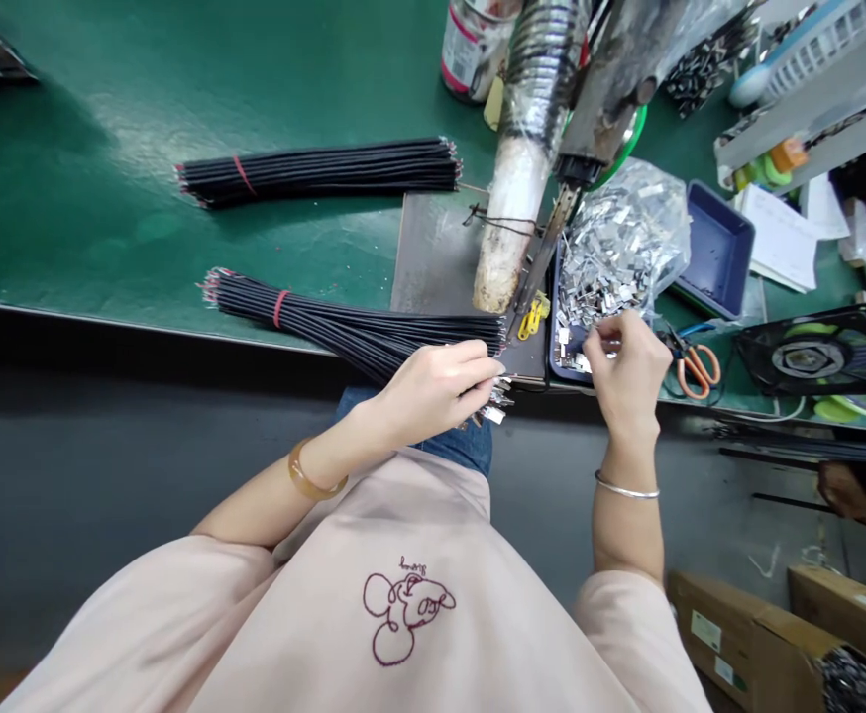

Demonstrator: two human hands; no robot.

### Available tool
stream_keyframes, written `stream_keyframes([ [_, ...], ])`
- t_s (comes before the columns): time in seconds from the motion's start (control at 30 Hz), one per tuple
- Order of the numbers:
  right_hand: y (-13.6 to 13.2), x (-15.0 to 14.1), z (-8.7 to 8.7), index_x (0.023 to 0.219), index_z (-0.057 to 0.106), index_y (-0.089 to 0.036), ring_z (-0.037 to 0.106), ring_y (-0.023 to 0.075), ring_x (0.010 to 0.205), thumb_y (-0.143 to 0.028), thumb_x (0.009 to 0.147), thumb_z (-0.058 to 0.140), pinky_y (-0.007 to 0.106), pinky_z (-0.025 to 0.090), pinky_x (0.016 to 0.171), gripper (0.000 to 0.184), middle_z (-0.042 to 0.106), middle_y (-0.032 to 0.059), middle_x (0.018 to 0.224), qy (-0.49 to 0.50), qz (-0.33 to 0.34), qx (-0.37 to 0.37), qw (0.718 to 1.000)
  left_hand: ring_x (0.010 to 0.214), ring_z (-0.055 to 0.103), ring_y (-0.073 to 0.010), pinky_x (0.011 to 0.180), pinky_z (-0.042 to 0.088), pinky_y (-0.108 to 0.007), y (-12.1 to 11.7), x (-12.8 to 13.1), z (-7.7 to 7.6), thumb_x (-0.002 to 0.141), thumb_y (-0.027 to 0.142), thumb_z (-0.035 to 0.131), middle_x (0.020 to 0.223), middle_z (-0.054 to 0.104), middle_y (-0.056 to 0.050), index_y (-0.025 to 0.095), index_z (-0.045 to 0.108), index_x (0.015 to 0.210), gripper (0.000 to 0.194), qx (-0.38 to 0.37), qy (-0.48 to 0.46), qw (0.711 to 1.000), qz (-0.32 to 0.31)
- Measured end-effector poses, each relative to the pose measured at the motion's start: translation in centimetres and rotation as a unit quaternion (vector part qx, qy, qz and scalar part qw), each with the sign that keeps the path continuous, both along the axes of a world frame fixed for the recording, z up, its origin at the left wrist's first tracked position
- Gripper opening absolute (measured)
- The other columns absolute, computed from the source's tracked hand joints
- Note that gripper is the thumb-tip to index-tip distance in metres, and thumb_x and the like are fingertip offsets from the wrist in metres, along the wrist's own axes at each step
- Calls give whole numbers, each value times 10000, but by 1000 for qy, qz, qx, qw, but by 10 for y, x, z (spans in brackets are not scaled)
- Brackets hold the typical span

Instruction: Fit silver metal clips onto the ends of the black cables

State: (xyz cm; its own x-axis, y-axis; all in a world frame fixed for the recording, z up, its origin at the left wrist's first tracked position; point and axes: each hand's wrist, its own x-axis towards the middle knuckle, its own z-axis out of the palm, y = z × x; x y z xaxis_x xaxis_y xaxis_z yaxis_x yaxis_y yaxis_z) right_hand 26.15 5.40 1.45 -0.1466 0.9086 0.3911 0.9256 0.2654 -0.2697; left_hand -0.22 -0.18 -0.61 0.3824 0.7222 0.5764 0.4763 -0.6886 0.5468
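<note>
Head view: left hand [448, 388] pinches cables [344, 322] overhanging the tabletop's front edge [106, 309]; loosening could spill them. Right hand [628, 368], at tray [555, 347]: grip unclear.

The person has on a big, loose shirt [522, 634], pale pink w/ soft folds. On the front is a mouse pic [412, 616], just thin lines in dark red, w/ 2 round ears. A tiny word [412, 567] sits by it, same colour, too small to read for sure. L sleeve [158, 594] & R sleeve [633, 619] are short & wide, pink too. Up from the L hand [439, 386] is a fat, smooth bangle [301, 479], honey brown. Near the R hand [630, 366] is a thin, shiny silver bracelet [626, 491]. A bit of blue jeans [470, 449] shows past the shirt's edge.
</note>
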Motion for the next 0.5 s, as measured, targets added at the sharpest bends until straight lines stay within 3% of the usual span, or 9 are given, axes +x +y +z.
stream_keyframes([
  [0.1, -17, -9, 6, 769, 545, -229, 665, 177, 790, -208, 846, 644, 284, 509, 590, 127, 685, 39, 915, 148, -26, 79, 986, 571, 523, -106, 546, 383, -237, -2, 5, -1, 889, 94, 545, 672, 620, -3, 134, 656, 797, 150, -17, -5, 999, 28],
  [0.17, -32, -23, 11, 768, 557, -225, 660, 148, 708, -224, 842, 688, 281, 524, 566, 151, 682, 26, 913, 230, -30, 100, 968, 546, 501, -87, 542, 375, -219, -1, 6, 0, 846, 83, 559, 643, 608, 17, 135, 645, 789, 116, -72, -48, 995, 40],
  [0.23, -46, -41, 12, 770, 564, -225, 641, 121, 626, -215, 851, 696, 274, 541, 559, 156, 662, -4, 840, 306, 0, 73, 949, 547, 504, -76, 545, 378, -203, 2, 6, 2, 821, 81, 569, 639, 617, 22, 130, 653, 800, 99, -155, -101, 982, 34],
  [0.33, -61, -65, 4, 817, 629, -227, 701, 157, 785, -218, 874, 691, 311, 601, 676, 84, 697, 14, 893, 328, 50, 44, 942, 571, 531, -81, 559, 394, -201, 5, 4, 7, 841, 112, 564, 656, 645, 6, 119, 679, 818, 117, -266, -158, 951, 8],
  [0.43, -66, -80, -9, 850, 696, -236, 707, 177, 922, -213, 891, 681, 335, 614, 763, 49, 732, 34, 973, 317, 79, 22, 945, 577, 531, -87, 561, 399, -209, 6, 2, 12, 870, 157, 570, 644, 637, -2, 110, 694, 807, 147, -326, -190, 926, -16],
  [0.5, -65, -86, -16, 863, 716, -238, 710, 164, 916, -207, 898, 674, 309, 615, 749, 63, 735, 31, 980, 360, 89, -27, 928, 578, 511, -86, 557, 391, -210, 6, 1, 13, 874, 182, 592, 636, 620, -1, 105, 700, 793, 155, -341, -197, 919, -21],
])
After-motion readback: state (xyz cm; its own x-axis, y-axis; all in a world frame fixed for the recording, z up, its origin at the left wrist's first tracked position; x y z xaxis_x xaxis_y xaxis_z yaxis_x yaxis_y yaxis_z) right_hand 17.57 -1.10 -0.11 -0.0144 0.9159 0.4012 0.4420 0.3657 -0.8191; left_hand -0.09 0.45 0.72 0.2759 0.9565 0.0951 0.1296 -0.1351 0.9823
